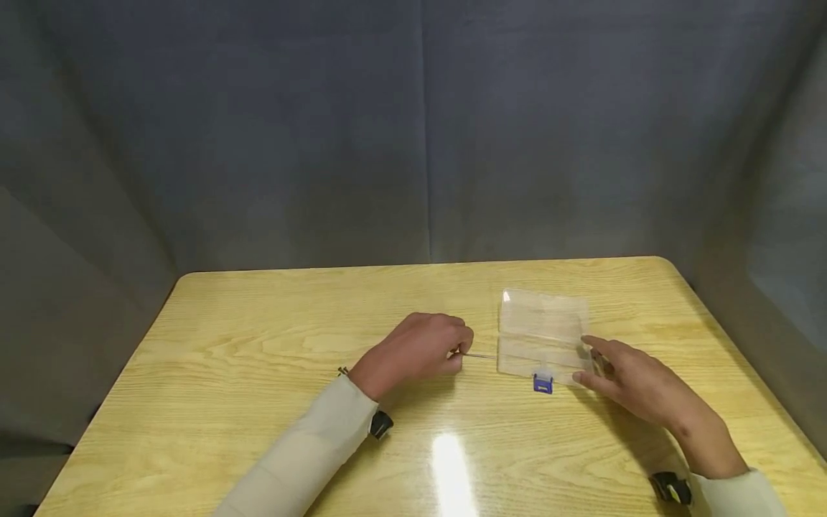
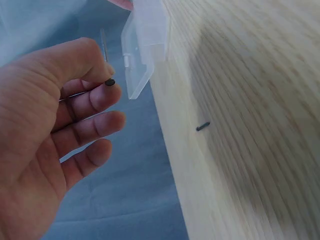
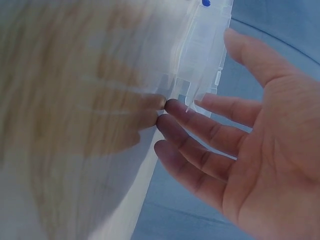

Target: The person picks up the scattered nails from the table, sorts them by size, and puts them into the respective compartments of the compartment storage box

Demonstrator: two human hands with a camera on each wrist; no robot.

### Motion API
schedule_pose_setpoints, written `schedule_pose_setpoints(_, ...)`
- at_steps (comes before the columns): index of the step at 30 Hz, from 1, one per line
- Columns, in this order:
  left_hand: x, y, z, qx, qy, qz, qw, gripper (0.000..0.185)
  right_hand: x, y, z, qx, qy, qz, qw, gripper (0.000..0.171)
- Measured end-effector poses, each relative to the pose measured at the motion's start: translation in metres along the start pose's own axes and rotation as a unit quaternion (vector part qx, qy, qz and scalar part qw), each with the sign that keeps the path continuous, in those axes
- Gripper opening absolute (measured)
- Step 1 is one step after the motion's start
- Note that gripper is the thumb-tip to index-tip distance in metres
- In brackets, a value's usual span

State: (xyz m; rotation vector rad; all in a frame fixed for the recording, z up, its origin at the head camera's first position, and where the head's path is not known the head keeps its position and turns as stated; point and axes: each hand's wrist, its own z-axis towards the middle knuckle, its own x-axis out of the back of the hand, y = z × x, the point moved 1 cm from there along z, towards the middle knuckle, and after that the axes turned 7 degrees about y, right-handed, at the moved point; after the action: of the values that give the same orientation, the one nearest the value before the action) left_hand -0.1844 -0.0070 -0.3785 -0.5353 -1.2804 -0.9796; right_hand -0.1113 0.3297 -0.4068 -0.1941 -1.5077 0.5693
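Thin metal pin (image 1: 479, 355) pinched by left hand (image 1: 418, 350), clear plastic case (image 1: 543, 334) at its 3 o'clock, case's right edge touched by straight-fingered right hand (image 1: 636, 384), bare table (image 1: 258, 345) at 9 o'clock.

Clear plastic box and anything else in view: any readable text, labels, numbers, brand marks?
None readable in any view.
Clear plastic box: no print visible.
Blue latch: plain, no marking I can make out.
Thin pin pinched in the left hand: bare.
Right hand, table: no text.
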Motion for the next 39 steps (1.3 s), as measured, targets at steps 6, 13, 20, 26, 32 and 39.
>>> schedule_pose_setpoints(6,-0.012,-0.003,0.018,0.004,0.002,-0.017,0.9998,0.023,-0.001,0.000,0.003,0.019,0.008,-0.006,1.000,0.070)
schedule_pose_setpoints(13,-0.020,-0.007,0.035,0.022,0.017,-0.031,0.9991,0.022,-0.003,-0.002,0.007,0.025,0.012,-0.013,1.000,0.070)
schedule_pose_setpoints(20,-0.027,-0.006,0.050,0.026,0.022,-0.039,0.9987,0.020,-0.002,-0.002,0.004,0.013,0.001,-0.023,1.000,0.074)
schedule_pose_setpoints(26,-0.034,-0.006,0.058,0.040,0.031,-0.047,0.9976,0.024,-0.006,-0.004,0.004,0.017,0.006,-0.023,1.000,0.072)
schedule_pose_setpoints(32,-0.038,-0.006,0.069,0.047,0.020,-0.047,0.9976,0.027,-0.007,-0.007,0.003,0.015,0.005,-0.021,1.000,0.072)
schedule_pose_setpoints(39,-0.038,-0.002,0.075,0.047,0.012,-0.057,0.9972,0.030,-0.007,-0.007,0.005,0.031,0.014,-0.033,0.999,0.069)
